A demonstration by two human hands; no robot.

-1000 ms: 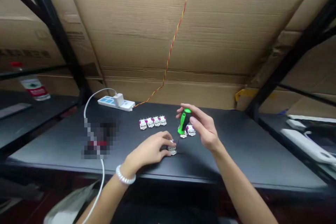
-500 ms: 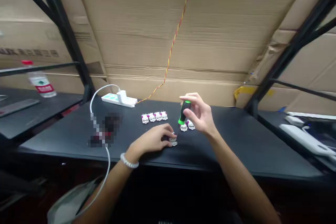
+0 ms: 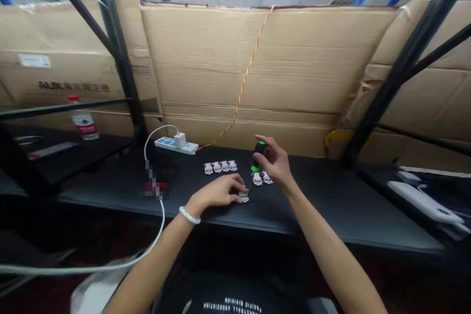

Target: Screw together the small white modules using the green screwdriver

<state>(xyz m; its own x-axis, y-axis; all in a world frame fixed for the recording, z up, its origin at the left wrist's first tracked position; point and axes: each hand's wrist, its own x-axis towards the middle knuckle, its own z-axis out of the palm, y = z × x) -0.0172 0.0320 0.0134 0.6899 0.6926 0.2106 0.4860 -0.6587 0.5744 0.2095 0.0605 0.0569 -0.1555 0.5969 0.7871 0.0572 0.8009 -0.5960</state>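
Observation:
My left hand (image 3: 225,190) rests on the black table, its fingers closed on a small white part (image 3: 244,198) whose kind I cannot make out. Held between the thumb and fingers of my right hand (image 3: 275,161) is a screwdriver (image 3: 259,155) with a black and green handle. Its thin shaft slants down to the white part, though whether the tip touches a screw is too small to tell. Two similar white and purple parts (image 3: 257,179) lie just beyond, beneath my right hand. Further left, several more of them form a row (image 3: 221,167).
A white power strip (image 3: 176,145) with a plugged-in charger stands at the back left, its white cable (image 3: 163,216) hanging over the front edge. A twisted red-yellow wire (image 3: 243,86) runs up the cardboard wall (image 3: 301,73). Black metal posts (image 3: 397,83) flank the table (image 3: 331,206).
The camera view has tilted up, showing more above the cardboard. Both hands keep their holds on the white part and the screwdriver, with little movement between them.

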